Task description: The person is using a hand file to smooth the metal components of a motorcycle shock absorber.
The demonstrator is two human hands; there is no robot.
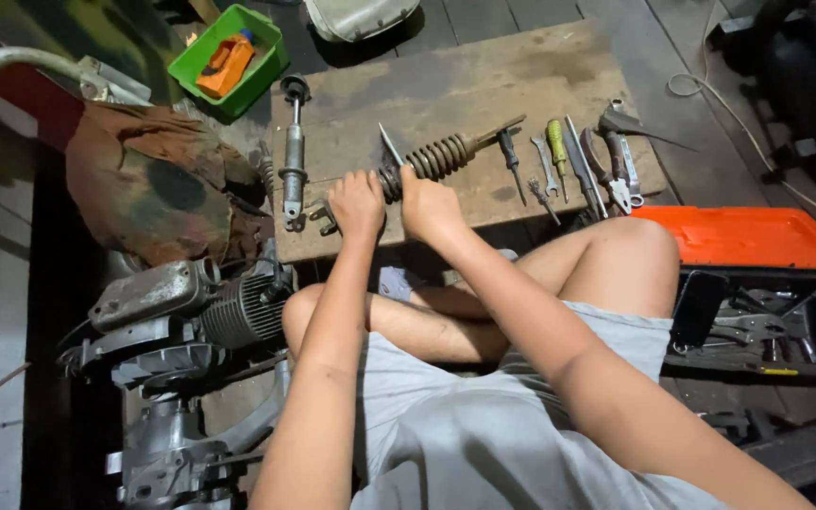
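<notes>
A coil spring on a rod (444, 154) lies across a worn wooden board (521, 76) in front of me. My left hand (356, 203) is closed on the near end of this spring assembly, where a small bracket shows. My right hand (427, 203) grips the spring's near coils, and a thin flat metal tool (390, 144) sticks up between the two hands. Which hand holds that tool I cannot tell. My crossed bare legs are below the board.
A metal shock rod (293, 151) lies left on the board; screwdrivers, a wrench and pliers (606, 156) lie right. A green bin (230, 61) stands behind, an engine (191, 312) at my left, an open orange-lidded toolbox (757, 283) at my right.
</notes>
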